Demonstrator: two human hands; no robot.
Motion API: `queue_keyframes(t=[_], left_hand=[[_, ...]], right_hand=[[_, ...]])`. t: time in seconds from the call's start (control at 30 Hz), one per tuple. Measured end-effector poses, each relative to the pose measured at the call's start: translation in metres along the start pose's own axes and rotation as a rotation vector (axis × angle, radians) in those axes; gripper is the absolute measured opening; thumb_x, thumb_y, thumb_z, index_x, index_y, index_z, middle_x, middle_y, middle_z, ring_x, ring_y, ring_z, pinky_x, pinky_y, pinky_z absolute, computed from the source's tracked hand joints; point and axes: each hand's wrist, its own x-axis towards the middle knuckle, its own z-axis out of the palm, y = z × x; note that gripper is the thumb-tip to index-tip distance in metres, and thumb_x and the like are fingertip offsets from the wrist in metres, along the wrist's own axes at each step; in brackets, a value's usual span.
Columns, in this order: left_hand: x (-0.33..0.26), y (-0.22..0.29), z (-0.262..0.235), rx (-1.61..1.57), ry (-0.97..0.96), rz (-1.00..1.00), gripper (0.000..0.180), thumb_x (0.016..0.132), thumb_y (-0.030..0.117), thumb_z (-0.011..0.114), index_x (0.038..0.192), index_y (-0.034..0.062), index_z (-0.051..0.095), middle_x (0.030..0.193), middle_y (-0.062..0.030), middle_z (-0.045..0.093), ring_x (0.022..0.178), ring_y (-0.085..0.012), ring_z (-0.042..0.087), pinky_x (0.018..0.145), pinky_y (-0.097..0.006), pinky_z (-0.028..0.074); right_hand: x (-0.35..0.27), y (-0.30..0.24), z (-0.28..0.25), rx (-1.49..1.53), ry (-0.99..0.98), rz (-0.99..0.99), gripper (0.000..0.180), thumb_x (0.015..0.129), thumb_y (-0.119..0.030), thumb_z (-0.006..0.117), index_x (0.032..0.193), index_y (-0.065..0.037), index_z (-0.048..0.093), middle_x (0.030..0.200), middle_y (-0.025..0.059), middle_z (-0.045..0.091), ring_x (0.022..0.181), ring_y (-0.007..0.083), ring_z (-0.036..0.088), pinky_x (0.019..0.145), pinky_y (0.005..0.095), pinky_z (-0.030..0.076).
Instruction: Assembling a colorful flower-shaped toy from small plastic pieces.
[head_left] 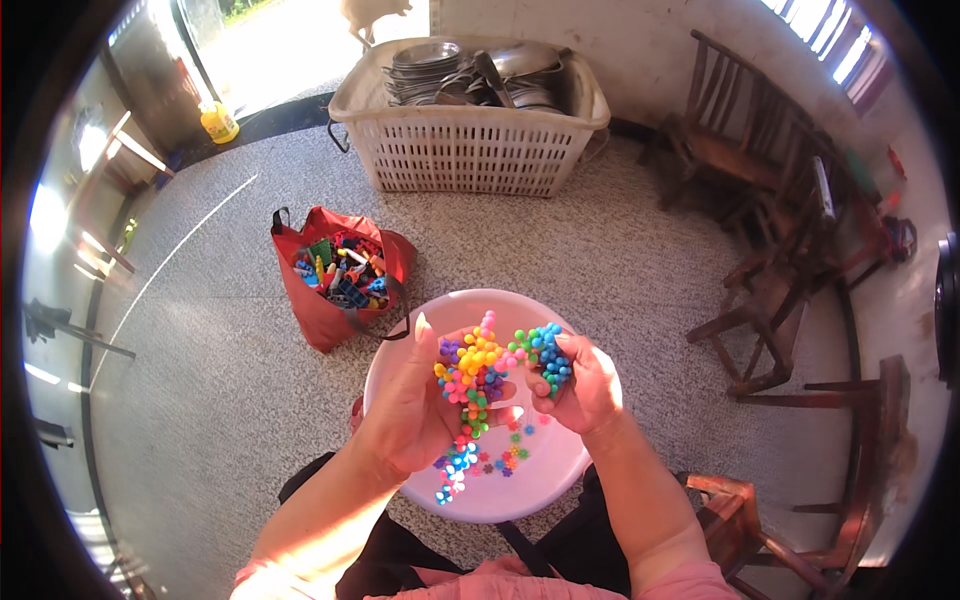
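Both hands hold a knobbly assembly of linked plastic building pieces (pixel 481 352) above a pale pink basin (pixel 400 470). It is yellow, pink, purple, red, green and blue. My left hand (pixel 408 405) supports the yellow and purple side, its thumb pointing up and its fingers partly hidden behind. My right hand (pixel 585 385) grips the blue and green end (pixel 552 358) between thumb and fingers. A strand with a white and blue tip (pixel 457 475) hangs below the left hand. Several loose flower-shaped pieces (pixel 509 458) lie in the basin.
A red bag (pixel 305 300) full of mixed toys stands left of the basin. Behind is a white plastic crate (pixel 470 150) holding metal dishes and pans. Wooden chairs (pixel 730 140) line the right side, one chair (pixel 725 500) close by my right arm. A yellow jug (pixel 218 122) stands near the doorway.
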Motion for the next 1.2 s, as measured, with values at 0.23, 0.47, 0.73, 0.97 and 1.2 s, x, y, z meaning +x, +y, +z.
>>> queue_keyframes(t=[0.23, 0.47, 0.73, 0.97, 1.2], left_hand=[[0.000, -0.014, -0.029, 0.089, -0.234, 0.156, 0.063, 0.082, 0.026, 0.059, 0.131, 0.0023, 0.028, 0.128, -0.0115, 0.040, 0.113, -0.0232, 0.045, 0.092, -0.044, 0.040], [-0.005, -0.013, -0.036, 0.113, -0.356, -0.013, 0.074, 0.061, 0.014, 0.077, 0.123, -0.0004, 0.038, 0.123, -0.0167, 0.045, 0.109, -0.0250, 0.050, 0.093, -0.037, 0.039], [-0.032, -0.003, -0.038, 0.319, -0.273, 0.135, 0.091, 0.055, 0.011, 0.081, 0.124, 0.0033, 0.024, 0.114, -0.0130, 0.049, 0.104, -0.0207, 0.053, 0.088, -0.033, 0.043], [-0.022, -0.003, -0.027, 0.188, -0.419, 0.074, 0.114, 0.052, 0.033, 0.083, 0.134, -0.0025, 0.012, 0.131, -0.0166, 0.034, 0.121, -0.0241, 0.037, 0.101, -0.037, 0.027], [-0.022, -0.006, -0.017, 0.166, -0.338, 0.025, 0.094, 0.067, 0.037, 0.073, 0.132, -0.0064, 0.020, 0.115, -0.0122, 0.047, 0.106, -0.0206, 0.049, 0.090, -0.032, 0.038]], right_hand=[[-0.006, -0.009, 0.005, -0.230, -0.024, -0.110, 0.025, 0.088, -0.025, 0.049, 0.099, -0.003, 0.052, 0.081, 0.0041, 0.049, 0.062, 0.0136, 0.049, 0.052, 0.0287, 0.040], [-0.030, -0.015, 0.022, -0.224, 0.035, -0.288, 0.021, 0.087, -0.018, 0.052, 0.099, -0.001, 0.050, 0.075, 0.0060, 0.050, 0.051, 0.0123, 0.048, 0.044, 0.0247, 0.037], [-0.054, -0.019, 0.065, -0.528, -0.255, -0.577, 0.017, 0.081, -0.002, 0.045, 0.097, 0.001, 0.042, 0.057, 0.0084, 0.047, 0.037, 0.0124, 0.044, 0.032, 0.0231, 0.033], [-0.086, -0.013, 0.111, -0.312, -1.091, -0.910, 0.013, 0.071, -0.011, 0.063, 0.083, -0.013, 0.066, 0.060, 0.0127, 0.052, 0.038, 0.0103, 0.046, 0.032, 0.0172, 0.031], [-0.074, -0.011, 0.105, -0.300, -1.245, -0.952, 0.009, 0.071, -0.012, 0.062, 0.080, -0.012, 0.064, 0.064, 0.0132, 0.052, 0.037, 0.0112, 0.045, 0.031, 0.0191, 0.030]])
